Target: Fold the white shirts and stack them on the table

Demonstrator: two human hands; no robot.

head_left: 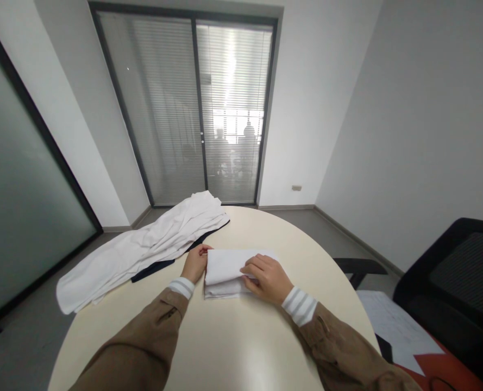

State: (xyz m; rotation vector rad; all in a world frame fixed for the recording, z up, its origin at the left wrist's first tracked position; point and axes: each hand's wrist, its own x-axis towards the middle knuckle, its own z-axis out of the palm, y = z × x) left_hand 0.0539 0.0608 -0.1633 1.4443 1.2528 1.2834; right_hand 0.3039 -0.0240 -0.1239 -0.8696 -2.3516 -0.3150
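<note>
From where I sit, the round table [233, 347] gives me bare surface across its whole near half, between the sleeves and toward the front edge. To the right of my right hand [268, 278] the top is free out to the rim, and the far rim beyond the folded white cloth [225, 271] is free too. On the left, a heap of white garments [143, 247] with a dark piece [154, 269] under it lies just beside my left hand [194, 262], blocking any sweep that way. Off the table's right edge stands a black chair [457, 288], close enough to hinder a wide reach.
</note>
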